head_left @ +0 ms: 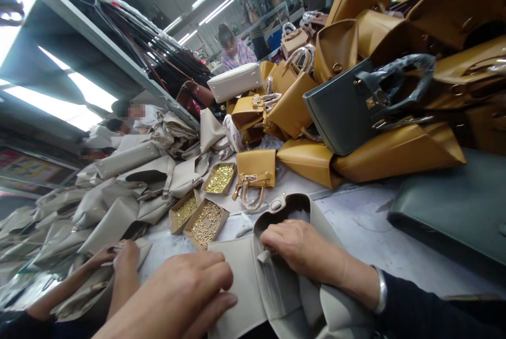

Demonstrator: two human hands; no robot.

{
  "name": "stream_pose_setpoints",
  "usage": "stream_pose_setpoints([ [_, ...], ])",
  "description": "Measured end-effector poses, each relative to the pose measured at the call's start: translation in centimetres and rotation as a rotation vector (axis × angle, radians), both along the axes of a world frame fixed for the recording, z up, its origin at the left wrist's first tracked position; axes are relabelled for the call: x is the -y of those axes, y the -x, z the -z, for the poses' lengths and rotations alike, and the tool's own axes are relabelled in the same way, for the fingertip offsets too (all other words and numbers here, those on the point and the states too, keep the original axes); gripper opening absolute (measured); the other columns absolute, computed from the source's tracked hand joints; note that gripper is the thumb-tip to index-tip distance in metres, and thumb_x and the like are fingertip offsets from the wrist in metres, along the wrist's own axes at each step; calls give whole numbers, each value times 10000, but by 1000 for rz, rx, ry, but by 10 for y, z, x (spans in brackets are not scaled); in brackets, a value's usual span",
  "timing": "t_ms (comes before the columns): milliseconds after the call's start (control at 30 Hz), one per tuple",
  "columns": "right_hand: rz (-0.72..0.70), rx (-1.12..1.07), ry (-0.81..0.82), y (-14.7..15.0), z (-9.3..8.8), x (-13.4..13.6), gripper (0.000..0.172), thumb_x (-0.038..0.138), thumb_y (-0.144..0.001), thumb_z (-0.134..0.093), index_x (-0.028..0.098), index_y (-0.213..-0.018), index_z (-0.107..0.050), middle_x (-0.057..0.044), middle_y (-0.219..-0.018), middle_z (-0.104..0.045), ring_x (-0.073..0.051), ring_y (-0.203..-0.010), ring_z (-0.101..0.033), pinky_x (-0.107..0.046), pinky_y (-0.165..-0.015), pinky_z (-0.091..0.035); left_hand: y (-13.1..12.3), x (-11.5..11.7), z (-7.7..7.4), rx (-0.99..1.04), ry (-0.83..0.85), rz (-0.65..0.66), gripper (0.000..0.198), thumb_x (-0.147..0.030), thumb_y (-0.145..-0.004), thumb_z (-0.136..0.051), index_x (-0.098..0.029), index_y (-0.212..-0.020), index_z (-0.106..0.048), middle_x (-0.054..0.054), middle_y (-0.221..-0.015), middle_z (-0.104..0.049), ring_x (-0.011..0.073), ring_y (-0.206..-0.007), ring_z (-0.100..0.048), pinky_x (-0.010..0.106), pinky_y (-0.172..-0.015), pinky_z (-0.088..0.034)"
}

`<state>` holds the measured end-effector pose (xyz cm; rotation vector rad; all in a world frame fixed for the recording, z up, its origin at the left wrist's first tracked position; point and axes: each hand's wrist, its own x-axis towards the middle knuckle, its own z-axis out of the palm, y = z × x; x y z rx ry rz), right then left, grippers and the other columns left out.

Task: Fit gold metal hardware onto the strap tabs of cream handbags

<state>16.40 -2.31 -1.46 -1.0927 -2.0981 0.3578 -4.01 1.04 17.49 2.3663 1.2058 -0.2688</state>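
A pale grey handbag [276,286] lies open on the worktable right in front of me. My left hand [185,291] rests flat on the bag's front flap, fingers together. My right hand [304,249] grips the bag's inner edge near its opening, thumb and fingers pinching a small grey tab. A silver bangle [381,289] sits on my right wrist. Three small cardboard trays of gold metal fittings [205,220] stand just beyond the bag.
A co-worker's hands [118,260] handle grey leather pieces at the lower left. Piles of grey bag parts [118,191] fill the left; mustard handbags [292,102] and a dark green handbag [348,107] are heaped at the right. Other people sit farther back.
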Motion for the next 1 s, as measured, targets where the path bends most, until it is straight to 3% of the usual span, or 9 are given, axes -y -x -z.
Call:
stream_pose_setpoints([
  [100,40,-105,34,-3,3,0,202,24,-917,-548,209,-995,-572,13,-875,-661,-157,-760,-596,-272,-689,-400,15,-6,35,-209,95,-1,243,-333,-926,-566,-222,-714,-608,22,-769,-669,187,-691,-592,282,-640,-380],
  [167,58,-156,25,-2,6,-1,191,33,-917,-557,209,-991,-574,14,-858,-654,-159,-748,-587,-269,-683,-394,18,-6,72,-151,97,-114,254,-301,-936,-496,-197,-708,-539,24,-734,-630,179,-671,-569,272,-634,-392],
  [267,70,-238,-7,-1,8,-2,147,62,-943,-556,204,-978,-575,6,-843,-652,-162,-731,-585,-273,-678,-397,15,-5,128,195,252,-419,233,-379,-955,-435,-195,-841,-522,19,-767,-574,188,-696,-601,274,-625,-508],
  [367,62,-389,-28,-2,5,-2,91,129,-1012,-524,199,-1003,-581,-10,-858,-670,-165,-748,-614,-277,-689,-427,0,-3,156,545,205,-680,371,-519,-917,-523,-193,-1094,-536,66,-999,-580,234,-846,-641,310,-581,-583],
  [467,62,-592,-26,-4,1,0,105,177,-1050,-489,203,-1023,-587,-25,-872,-684,-166,-768,-638,-279,-704,-469,-25,-1,154,727,-31,-741,530,-554,-923,-570,-205,-1312,-489,127,-1249,-551,268,-1034,-632,316,-642,-612],
  [600,88,-763,-41,-3,1,6,110,178,-1047,-490,215,-1024,-590,-22,-856,-677,-163,-750,-641,-275,-692,-491,-54,-8,143,785,-242,-548,565,-358,-902,-656,-224,-1419,-472,133,-1437,-486,285,-1281,-532,400,-1007,-550],
  [700,101,-769,-33,-4,4,9,107,164,-1042,-498,219,-1042,-589,-15,-847,-672,-160,-742,-645,-266,-681,-495,-63,-26,144,744,-151,-400,596,-197,-849,-638,-215,-1430,-501,127,-1482,-482,299,-1354,-490,441,-1104,-477],
  [833,117,-709,-60,-7,6,11,128,124,-1033,-506,221,-1057,-586,-10,-873,-680,-153,-772,-655,-255,-704,-491,-67,-45,150,642,71,-311,703,-132,-780,-679,-176,-1460,-505,148,-1468,-532,323,-1348,-516,479,-1140,-443],
  [1000,90,-726,-112,-9,3,12,133,111,-1030,-516,219,-1048,-591,5,-858,-671,-137,-767,-647,-241,-713,-488,-84,-48,147,612,-37,-148,662,-104,-790,-684,-192,-1435,-564,111,-1483,-547,308,-1378,-502,449,-1212,-361],
])
